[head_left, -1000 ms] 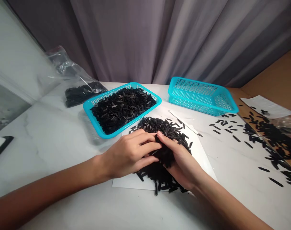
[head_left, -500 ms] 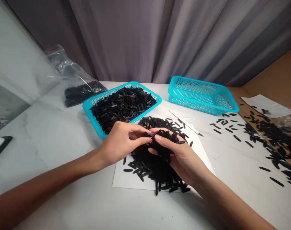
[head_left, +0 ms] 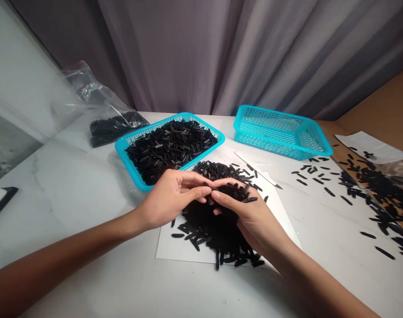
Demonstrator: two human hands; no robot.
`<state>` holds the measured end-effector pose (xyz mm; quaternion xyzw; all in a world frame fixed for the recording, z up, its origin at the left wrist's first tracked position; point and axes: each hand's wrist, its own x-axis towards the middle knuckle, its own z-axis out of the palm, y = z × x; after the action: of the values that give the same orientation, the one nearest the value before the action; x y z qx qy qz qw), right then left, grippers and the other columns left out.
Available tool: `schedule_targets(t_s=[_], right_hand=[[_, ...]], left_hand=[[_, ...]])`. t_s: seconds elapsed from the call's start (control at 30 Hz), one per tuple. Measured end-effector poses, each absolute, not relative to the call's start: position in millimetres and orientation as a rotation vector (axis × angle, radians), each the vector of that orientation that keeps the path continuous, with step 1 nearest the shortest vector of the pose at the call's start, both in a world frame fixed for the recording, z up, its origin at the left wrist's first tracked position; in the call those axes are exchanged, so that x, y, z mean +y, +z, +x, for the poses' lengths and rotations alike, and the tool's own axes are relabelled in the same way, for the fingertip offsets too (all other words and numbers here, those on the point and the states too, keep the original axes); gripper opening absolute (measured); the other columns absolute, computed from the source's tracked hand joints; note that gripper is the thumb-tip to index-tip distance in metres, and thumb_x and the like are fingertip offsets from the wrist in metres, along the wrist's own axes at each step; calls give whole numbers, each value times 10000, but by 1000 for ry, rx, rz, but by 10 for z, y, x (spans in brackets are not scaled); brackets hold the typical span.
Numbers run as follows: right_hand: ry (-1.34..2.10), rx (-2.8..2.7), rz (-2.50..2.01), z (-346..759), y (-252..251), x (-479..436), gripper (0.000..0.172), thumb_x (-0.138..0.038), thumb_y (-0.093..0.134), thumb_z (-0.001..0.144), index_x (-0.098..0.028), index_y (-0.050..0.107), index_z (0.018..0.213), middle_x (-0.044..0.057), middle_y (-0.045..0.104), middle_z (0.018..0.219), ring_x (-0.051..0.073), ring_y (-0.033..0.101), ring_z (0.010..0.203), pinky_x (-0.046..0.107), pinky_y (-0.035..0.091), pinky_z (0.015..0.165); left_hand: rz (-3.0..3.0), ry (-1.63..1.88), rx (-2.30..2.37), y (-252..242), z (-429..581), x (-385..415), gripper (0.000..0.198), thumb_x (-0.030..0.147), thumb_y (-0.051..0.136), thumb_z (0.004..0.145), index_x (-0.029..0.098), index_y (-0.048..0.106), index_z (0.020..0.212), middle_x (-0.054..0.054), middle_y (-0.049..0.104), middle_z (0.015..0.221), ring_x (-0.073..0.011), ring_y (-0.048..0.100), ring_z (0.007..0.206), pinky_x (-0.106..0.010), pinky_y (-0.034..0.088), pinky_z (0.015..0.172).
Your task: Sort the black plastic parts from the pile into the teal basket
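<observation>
A heap of small black plastic pieces [head_left: 218, 229] lies on a white sheet [head_left: 168, 249] in front of me. My right hand [head_left: 251, 216] is cupped palm up over the heap and holds a handful of the pieces. My left hand [head_left: 170, 196] meets it from the left, thumb and fingers pinched on one small black piece at the right hand's fingertips. Just behind them stands a turquoise basket [head_left: 130, 148] filled with the same black pieces.
A second turquoise basket [head_left: 281, 132] stands at the back right with nothing showing in it. Loose black pieces [head_left: 380, 194] are scattered at the right, near a paper sheet [head_left: 374, 148]. A clear bag of pieces [head_left: 112, 126] lies at the back left. A thin white strip [head_left: 254, 170] lies beyond the heap.
Both hands have lifted off the heap; the right hand turned palm up with a scoop of pieces, and the left fingers closed in a pinch at its fingertips.
</observation>
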<state>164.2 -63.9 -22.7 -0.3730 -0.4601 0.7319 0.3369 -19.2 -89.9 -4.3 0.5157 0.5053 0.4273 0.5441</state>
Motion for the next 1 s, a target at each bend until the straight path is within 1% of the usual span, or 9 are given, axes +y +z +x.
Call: schedule_targets(t_s=[0.07,0.2,0.7,0.87,1.0], right_hand=[[1849,-1231,-986,1646,-239,-627,231,-348,813,784,-198,741,946,31,715,839,128,623,754,219,514,652],[1755,-1265,-1007,1654,-248,-600,205,-333,813,780,-187,731,899,36,711,810,142,621,742,229,507,638],[1755,-1229,-1008,1651,-205,-609,208,-340,801,787,-168,710,861,30,677,769,152,601,708,252,481,613],[1760,-1136,-1025,1651,-193,-609,223,-347,814,774,-165,704,840,17,658,733,127,572,662,238,455,603],[1780,-1031,-1024,1655,-191,-607,228,-348,824,767,-172,701,845,6,641,716,119,562,666,227,442,607]], left_hand=[[1230,1017,1180,-44,-192,-905,138,194,683,873,152,760,979,-21,758,897,-94,700,765,-160,571,742],[1195,1051,1180,-47,-197,-907,158,213,688,876,143,722,1014,-31,753,933,-111,714,799,-188,582,778],[1214,1108,1193,-51,-194,-922,129,213,718,851,154,724,966,-8,726,901,-99,697,793,-179,578,772],[1208,1114,1199,-54,-205,-919,155,229,730,841,149,735,974,-25,735,906,-115,693,804,-202,581,781],[1227,1100,1237,-75,-213,-919,178,245,739,834,153,758,985,-35,752,892,-133,703,814,-216,584,785]])
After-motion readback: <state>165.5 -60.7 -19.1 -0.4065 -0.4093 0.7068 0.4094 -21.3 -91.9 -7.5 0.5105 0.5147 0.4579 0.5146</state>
